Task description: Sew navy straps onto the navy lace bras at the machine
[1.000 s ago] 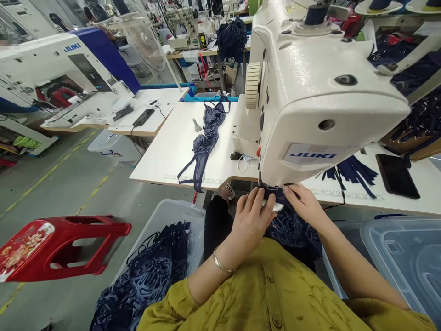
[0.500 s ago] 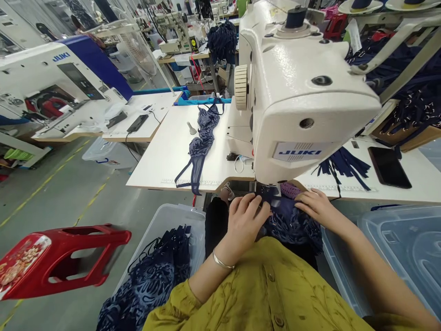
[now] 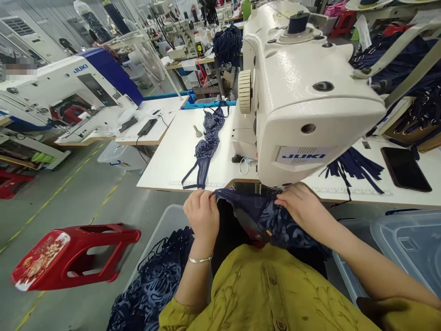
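Observation:
A navy bra (image 3: 282, 220) with a sheer band and patterned cups stretches between my two hands, just in front of the white sewing machine (image 3: 306, 110). My left hand (image 3: 201, 211) pinches the end of the band at the table's front edge. Below the machine head, my right hand (image 3: 303, 207) grips the upper edge of the same bra near a cup. The lower part of the garment hangs over my lap. The needle area is hidden behind the machine head. Another navy bra (image 3: 208, 142) lies lengthwise on the table to the left of the machine.
A clear bin of navy bras (image 3: 155, 276) stands at my lower left, near a red stool (image 3: 79, 257). Navy straps (image 3: 354, 168) and a black phone (image 3: 406, 169) lie on the white table right of the machine. A translucent lid (image 3: 409, 248) is at my right.
My left hand has moved left, drawing the bra's band out taut. My right hand has shifted slightly left and now pinches the edge. The camera view has turned a little left.

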